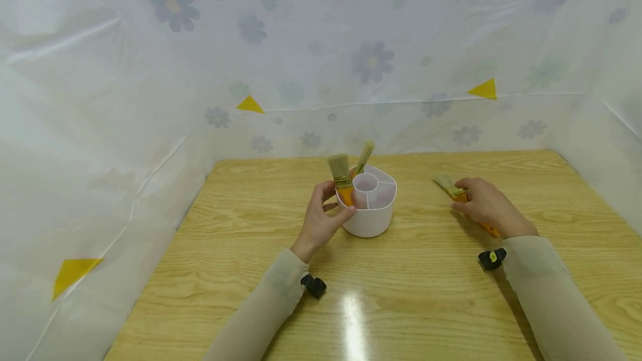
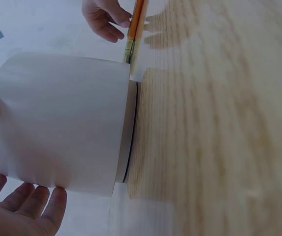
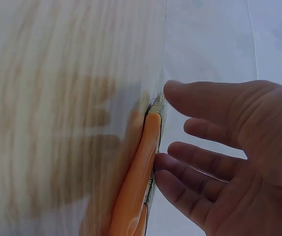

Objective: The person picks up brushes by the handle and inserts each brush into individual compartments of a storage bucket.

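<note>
My left hand (image 1: pixel 322 217) holds the side of a white round desk organizer (image 1: pixel 368 223), thumb at the front rim and fingertips along the wall. Its inside is split into compartments around a central tube. Two paintbrushes stand in it bristles up: a wide one (image 1: pixel 342 183) near my fingers and another (image 1: pixel 365 156) behind. To the right, my right hand (image 1: pixel 484 202) hovers over a paintbrush (image 1: pixel 445 184) lying on the table. In the right wrist view its orange handle (image 3: pixel 143 167) lies beside my fingertips, the thumb standing apart; a second orange edge shows alongside.
The wood-grain table (image 1: pixel 401 294) carries everything. White flowered sheeting (image 1: pixel 311 43) closes in the back and both sides, with yellow triangles (image 1: pixel 484 89) on it. Black wrist cameras (image 1: pixel 314 286) sit on both sleeves.
</note>
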`<move>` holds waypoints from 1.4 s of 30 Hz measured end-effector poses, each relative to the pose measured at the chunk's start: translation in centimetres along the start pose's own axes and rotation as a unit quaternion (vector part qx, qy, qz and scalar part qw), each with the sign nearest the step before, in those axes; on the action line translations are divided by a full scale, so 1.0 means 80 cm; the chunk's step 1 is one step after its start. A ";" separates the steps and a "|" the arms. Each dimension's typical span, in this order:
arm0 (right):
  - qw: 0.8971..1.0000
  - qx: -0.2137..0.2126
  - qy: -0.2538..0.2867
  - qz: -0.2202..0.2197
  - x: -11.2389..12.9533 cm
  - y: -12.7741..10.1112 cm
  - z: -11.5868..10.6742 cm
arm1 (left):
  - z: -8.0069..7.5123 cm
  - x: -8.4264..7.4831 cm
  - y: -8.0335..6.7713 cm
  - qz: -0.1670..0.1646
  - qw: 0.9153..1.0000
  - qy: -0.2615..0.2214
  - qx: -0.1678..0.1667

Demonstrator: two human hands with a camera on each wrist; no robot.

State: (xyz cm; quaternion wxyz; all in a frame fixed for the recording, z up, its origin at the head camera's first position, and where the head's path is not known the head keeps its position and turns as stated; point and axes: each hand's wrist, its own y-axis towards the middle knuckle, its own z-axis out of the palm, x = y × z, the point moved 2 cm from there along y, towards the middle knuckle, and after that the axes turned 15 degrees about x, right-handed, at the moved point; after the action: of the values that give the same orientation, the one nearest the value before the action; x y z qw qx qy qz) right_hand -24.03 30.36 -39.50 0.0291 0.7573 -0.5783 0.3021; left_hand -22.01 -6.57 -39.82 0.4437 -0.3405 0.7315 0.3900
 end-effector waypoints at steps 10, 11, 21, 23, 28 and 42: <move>1.000 0.005 -0.009 -0.007 -0.002 0.002 0.003 | -0.001 -0.022 -0.004 -0.003 1.000 -0.011 0.012; 1.000 0.007 -0.008 -0.007 -0.003 0.002 0.003 | -0.001 -0.028 -0.005 -0.002 1.000 -0.013 0.014; 0.999 0.000 -0.029 -0.019 -0.003 0.005 0.004 | -0.002 -0.045 -0.008 -0.004 1.000 -0.013 0.020; 0.999 0.001 -0.031 -0.019 -0.003 0.004 0.005 | -0.002 -0.044 -0.008 -0.002 1.000 -0.014 0.020; 0.999 0.005 -0.039 -0.024 -0.002 0.003 0.006 | -0.002 -0.044 -0.008 -0.001 1.000 -0.015 0.021; 1.000 0.020 -0.011 0.001 0.001 0.008 0.000 | -0.001 -0.046 -0.008 0.004 1.000 -0.013 0.019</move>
State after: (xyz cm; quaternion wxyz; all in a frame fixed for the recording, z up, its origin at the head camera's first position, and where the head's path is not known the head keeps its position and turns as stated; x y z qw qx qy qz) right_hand -24.57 30.11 -39.67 0.0073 0.7602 -0.5733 0.3055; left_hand -20.16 -6.38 -36.59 0.4576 -0.3238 0.7345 0.3824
